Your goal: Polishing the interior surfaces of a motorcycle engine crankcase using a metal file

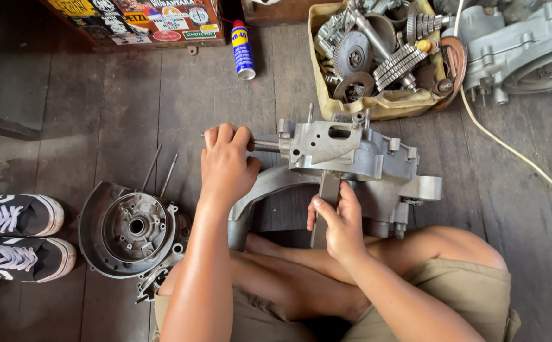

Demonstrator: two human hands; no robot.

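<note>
A big grey metal engine case (352, 158) with bumps and holes sits in the middle of the dark wooden plank floor (98, 107), just above the person's crossed bare legs (301, 278). A thin metal rod (264, 145) sticks out of the case toward 9 o'clock. The left hand (225, 161) is curled tight around that rod, fingers closed in a fist. The right hand (339, 225) is at 6 o'clock from the case, and its fingers pinch a flat grey metal bar (328, 193) that comes down from the case (the thumb is on the left edge of the bar).

At 8 o'clock from the case lies a round grey metal engine cover (127, 228) with a hole in its middle. Two thin rods (158, 171) lie on the floor just above it. Farther out at 9 o'clock are two black sneakers with white laces (16, 237).

At 12 o'clock sits a tan box full of metal gears (377, 57), very near the case. At 11 o'clock stands a blue and yellow spray can (243, 50). At 2 o'clock is another grey engine part (523, 50), and a pale cord (510, 149) runs across the floor below it.
</note>
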